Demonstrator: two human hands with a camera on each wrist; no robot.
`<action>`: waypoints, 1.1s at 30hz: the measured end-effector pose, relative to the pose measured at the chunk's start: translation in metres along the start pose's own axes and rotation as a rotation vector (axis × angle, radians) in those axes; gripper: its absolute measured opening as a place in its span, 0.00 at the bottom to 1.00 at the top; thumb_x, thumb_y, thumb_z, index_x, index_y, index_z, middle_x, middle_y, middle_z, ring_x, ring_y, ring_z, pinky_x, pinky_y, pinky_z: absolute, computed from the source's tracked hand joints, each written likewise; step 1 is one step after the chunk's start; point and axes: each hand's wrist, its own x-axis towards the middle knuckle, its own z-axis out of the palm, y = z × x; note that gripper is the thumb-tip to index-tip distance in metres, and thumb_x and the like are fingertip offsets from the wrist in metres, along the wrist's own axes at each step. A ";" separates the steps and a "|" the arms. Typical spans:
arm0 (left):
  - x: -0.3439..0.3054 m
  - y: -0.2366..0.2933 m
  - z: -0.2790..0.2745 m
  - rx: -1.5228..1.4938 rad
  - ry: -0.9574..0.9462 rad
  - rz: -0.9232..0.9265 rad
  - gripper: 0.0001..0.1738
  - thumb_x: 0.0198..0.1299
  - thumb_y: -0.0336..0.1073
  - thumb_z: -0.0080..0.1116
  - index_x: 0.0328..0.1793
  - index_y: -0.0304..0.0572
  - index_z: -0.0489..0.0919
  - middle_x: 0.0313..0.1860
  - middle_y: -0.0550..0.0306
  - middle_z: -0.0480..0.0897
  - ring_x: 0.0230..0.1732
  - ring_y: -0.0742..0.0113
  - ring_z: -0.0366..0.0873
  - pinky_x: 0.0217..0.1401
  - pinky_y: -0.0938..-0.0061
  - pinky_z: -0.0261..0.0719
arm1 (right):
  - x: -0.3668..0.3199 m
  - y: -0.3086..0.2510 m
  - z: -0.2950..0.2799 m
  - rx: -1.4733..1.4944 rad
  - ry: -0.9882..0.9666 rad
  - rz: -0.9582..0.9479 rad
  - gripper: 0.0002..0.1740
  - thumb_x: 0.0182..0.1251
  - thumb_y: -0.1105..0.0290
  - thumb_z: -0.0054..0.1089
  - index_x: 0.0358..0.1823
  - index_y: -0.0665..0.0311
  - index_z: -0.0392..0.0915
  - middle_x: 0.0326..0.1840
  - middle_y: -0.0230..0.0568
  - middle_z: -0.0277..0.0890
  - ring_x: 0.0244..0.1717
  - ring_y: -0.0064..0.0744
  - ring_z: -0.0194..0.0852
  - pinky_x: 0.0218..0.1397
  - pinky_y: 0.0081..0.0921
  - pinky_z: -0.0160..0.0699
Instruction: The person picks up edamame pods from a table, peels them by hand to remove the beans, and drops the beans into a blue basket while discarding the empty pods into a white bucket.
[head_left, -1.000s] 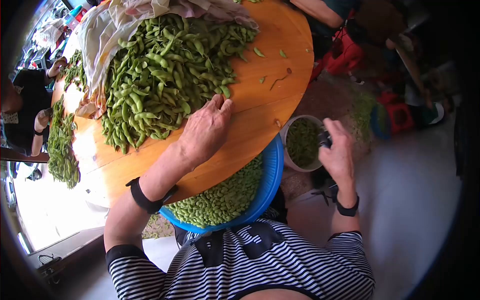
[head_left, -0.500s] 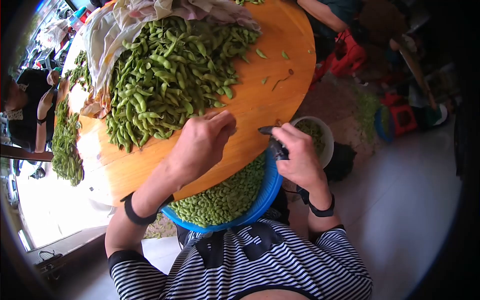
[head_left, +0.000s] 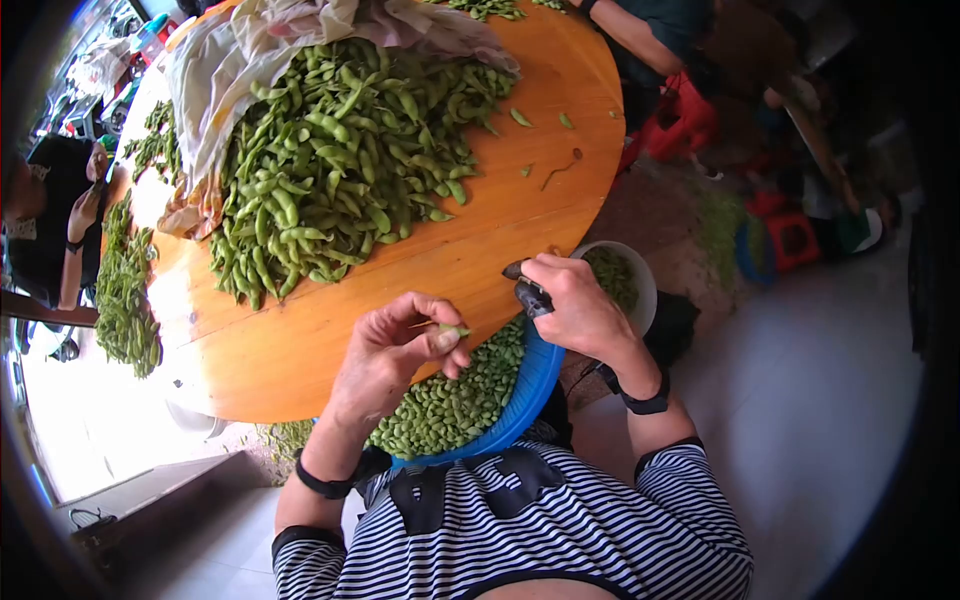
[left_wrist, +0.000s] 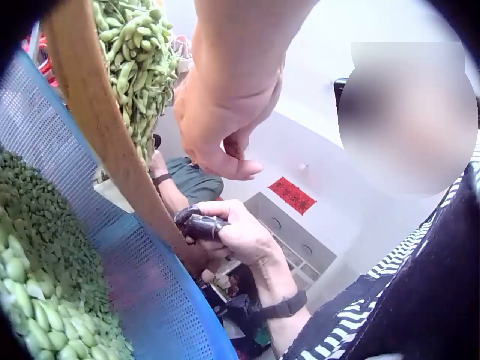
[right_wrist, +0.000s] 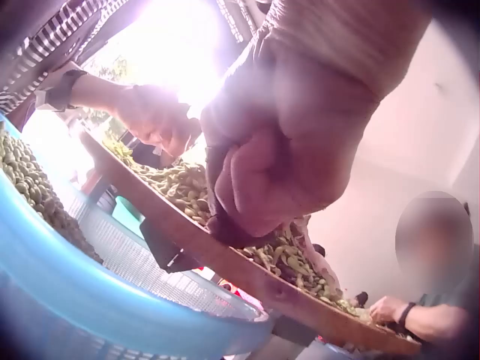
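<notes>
In the head view my left hand [head_left: 385,355] pinches a small green piece of pod [head_left: 452,329] between thumb and fingers, above the blue basket [head_left: 545,372] of shelled beans [head_left: 440,415]. My right hand [head_left: 585,308] is at the table's near right edge, its thumb and forefinger tips covered in black and slightly apart; the other fingers curl inward. Both wrist views show the hands separated, my left hand [left_wrist: 225,127] and my right hand [right_wrist: 292,142]. A large heap of green pods [head_left: 320,170] lies on the round wooden table [head_left: 480,250].
A pale bucket [head_left: 645,290] with green scraps stands right of the table. Crumpled cloth [head_left: 210,80] borders the heap. More pods [head_left: 125,300] lie at the table's left, beside another person [head_left: 55,220]. Red stools [head_left: 795,240] stand on the floor at the right.
My left hand has come from the pod heap back over the basket, palm turned up, with a green piece now visible. My right hand has moved left from above the bucket to the table edge.
</notes>
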 end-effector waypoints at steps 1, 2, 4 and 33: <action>0.001 -0.002 0.002 -0.035 0.059 0.024 0.04 0.63 0.26 0.61 0.42 0.35 0.79 0.31 0.55 0.81 0.29 0.70 0.80 0.30 0.78 0.78 | -0.001 -0.006 -0.001 0.132 -0.009 0.023 0.19 0.46 0.84 0.54 0.44 0.74 0.75 0.32 0.49 0.73 0.35 0.49 0.74 0.40 0.35 0.73; 0.004 -0.007 0.002 -0.028 0.080 0.086 0.04 0.63 0.27 0.62 0.42 0.36 0.79 0.30 0.55 0.82 0.28 0.70 0.80 0.29 0.78 0.78 | -0.001 -0.012 -0.002 0.264 -0.025 0.046 0.18 0.50 0.84 0.54 0.46 0.73 0.76 0.28 0.47 0.73 0.30 0.45 0.74 0.35 0.32 0.73; 0.009 -0.014 0.004 -0.077 0.130 0.119 0.03 0.63 0.28 0.63 0.40 0.36 0.80 0.29 0.56 0.82 0.27 0.71 0.80 0.28 0.79 0.78 | -0.005 -0.031 0.002 0.493 -0.026 0.182 0.20 0.52 0.84 0.52 0.49 0.71 0.78 0.26 0.42 0.71 0.28 0.35 0.71 0.34 0.26 0.70; 0.000 -0.032 0.008 -0.151 0.044 -0.021 0.06 0.68 0.29 0.58 0.46 0.34 0.80 0.35 0.58 0.81 0.32 0.72 0.80 0.34 0.79 0.81 | -0.008 -0.051 0.021 0.495 0.275 0.107 0.23 0.58 0.80 0.58 0.58 0.68 0.78 0.28 0.27 0.72 0.27 0.16 0.69 0.31 0.16 0.70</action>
